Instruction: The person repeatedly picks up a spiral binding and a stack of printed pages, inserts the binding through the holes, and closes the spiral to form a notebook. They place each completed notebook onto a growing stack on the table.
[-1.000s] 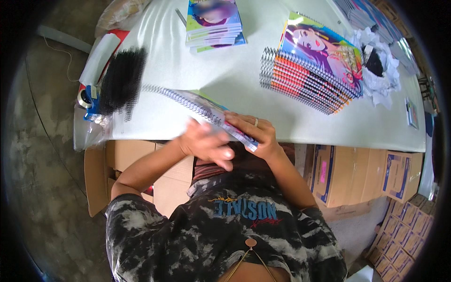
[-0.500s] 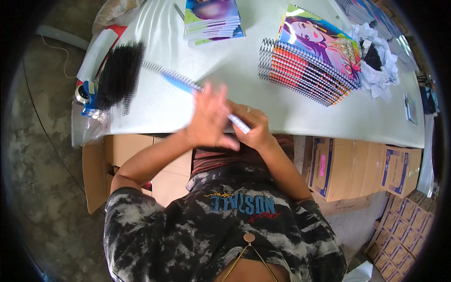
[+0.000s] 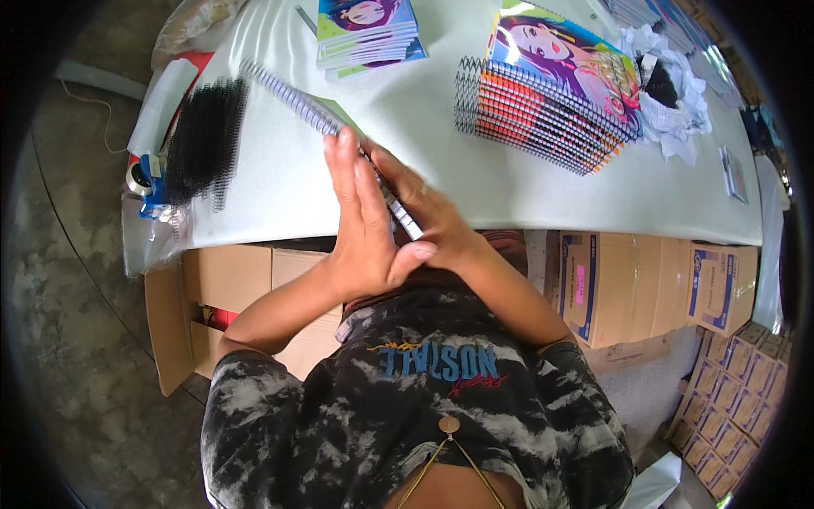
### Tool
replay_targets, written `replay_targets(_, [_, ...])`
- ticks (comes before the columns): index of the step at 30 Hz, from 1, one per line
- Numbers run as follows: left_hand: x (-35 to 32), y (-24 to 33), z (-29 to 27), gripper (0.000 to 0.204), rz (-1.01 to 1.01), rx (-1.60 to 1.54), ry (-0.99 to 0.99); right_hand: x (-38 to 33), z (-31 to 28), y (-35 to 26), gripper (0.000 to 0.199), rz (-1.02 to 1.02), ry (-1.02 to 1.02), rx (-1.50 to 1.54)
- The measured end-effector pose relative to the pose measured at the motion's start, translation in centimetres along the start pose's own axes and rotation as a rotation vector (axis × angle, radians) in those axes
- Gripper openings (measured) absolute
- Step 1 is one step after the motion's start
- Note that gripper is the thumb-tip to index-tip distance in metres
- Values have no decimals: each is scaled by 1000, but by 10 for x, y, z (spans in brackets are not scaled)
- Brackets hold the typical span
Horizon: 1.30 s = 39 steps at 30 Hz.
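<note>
A thin notebook (image 3: 400, 214) is held on edge between my hands, above the table's near side. Its dark spiral coil (image 3: 288, 92) runs along the edge, and a loose length sticks out toward the far left. My left hand (image 3: 360, 212) lies flat along the coil side, fingers straight and pressed to it, thumb reaching across the near end. On the other side my right hand (image 3: 428, 208) grips the notebook, its fingers partly hidden behind it. Only a sliver of the green cover shows.
Left on the white table (image 3: 280, 199) lies a heap of black spiral coils (image 3: 208, 140). A notebook stack (image 3: 369, 38) stands at the back, and bound notebooks (image 3: 551, 102) fan out to the right beside crumpled paper (image 3: 678, 106). Cardboard boxes (image 3: 627, 288) sit below the table.
My left hand, blurred before, now lies flat along the coil. The notebook has turned steeper, its coil end swinging farther away. The whole view has shifted slightly.
</note>
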<state>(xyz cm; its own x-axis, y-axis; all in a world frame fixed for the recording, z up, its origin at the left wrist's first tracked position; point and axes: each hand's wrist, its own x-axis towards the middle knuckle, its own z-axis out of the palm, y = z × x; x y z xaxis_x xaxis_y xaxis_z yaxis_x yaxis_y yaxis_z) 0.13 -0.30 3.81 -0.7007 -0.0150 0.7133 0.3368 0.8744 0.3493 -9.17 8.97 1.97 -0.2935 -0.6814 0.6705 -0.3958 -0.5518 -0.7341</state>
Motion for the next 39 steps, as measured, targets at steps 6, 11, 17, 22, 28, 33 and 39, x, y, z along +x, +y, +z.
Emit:
replay_targets(6, [34, 27, -92, 37, -391, -117, -144, 47, -18, -50, 84, -61, -171, -487])
replay_targets(11, [31, 5, -93, 17, -772, -561, 31, 54, -6, -40, 21, 403, 123, 88])
replay_targets(17, [28, -16, -70, 9, -834, -842, 65, 44, -21, -33, 34, 646, -133, -101])
replay_targets(22, [36, -21, -52, 11, -901, -962, -20, 29, -13, -25, 29, 409, 205, -92])
replay_targets(28, [46, -24, -41, 12, -913, -1006, -136, 17, -30, -31, 25, 546, 190, -183])
replay_targets(33, [51, -19, -32, 11, -963, -1045, -160, 13, -37, -35, 20, 450, 253, -249])
replay_targets(39, [60, -27, -34, 14, -862, -1062, -306, 8, -34, -35, 16, 300, 386, -268])
